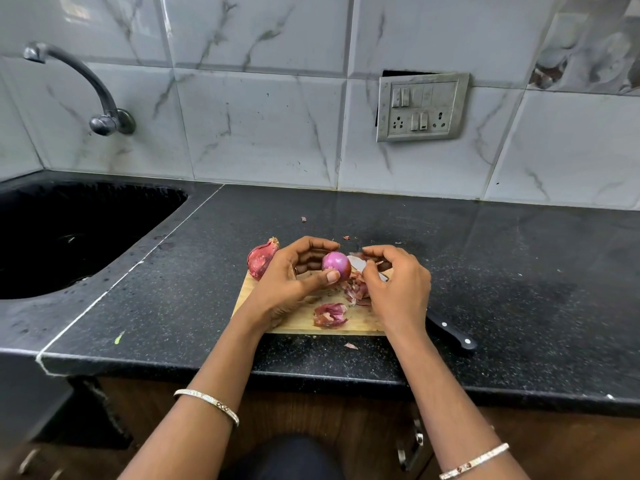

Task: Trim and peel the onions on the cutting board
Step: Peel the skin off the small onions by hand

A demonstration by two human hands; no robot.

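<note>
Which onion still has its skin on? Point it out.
The onion at the board's far left corner, dull red with dry papery skin and a tip. The other onion, held in the left hand, is glossy purple, already peeled.

I see a black speckled stone worktop [502, 258] running along the tiled wall, with a dark sunken sink [69, 233] set into its left end. A pale wooden cutting board [298, 320] lies flat near the front edge. Just right of the board, a black-handled knife [452, 336] rests on the worktop, its blade hidden from me. A few small reddish scraps of onion skin [350, 346] lie loose on the stone around the board, and a tiny green fleck [119, 337] sits toward the left.
</note>
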